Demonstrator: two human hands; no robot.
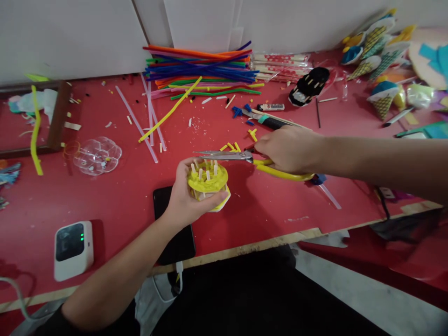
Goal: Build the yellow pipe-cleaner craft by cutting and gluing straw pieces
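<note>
My left hand [185, 198] is wrapped round a small round yellow craft piece [207, 179] with several short pale sticks standing out of its top. It holds the piece just above the red table [115, 200]. My right hand [289, 150] grips the yellow handles of a pair of scissors [238, 157]. The scissor blades point left and lie nearly closed just above the sticks at the far edge of the yellow piece.
A pile of coloured pipe cleaners [203, 67] lies at the back. A clear flower-shaped dish [97, 155], a white device with green lights [73, 248], a black phone [173, 233] and a utility knife [269, 121] lie around. Paper cones [381, 100] sit at the right.
</note>
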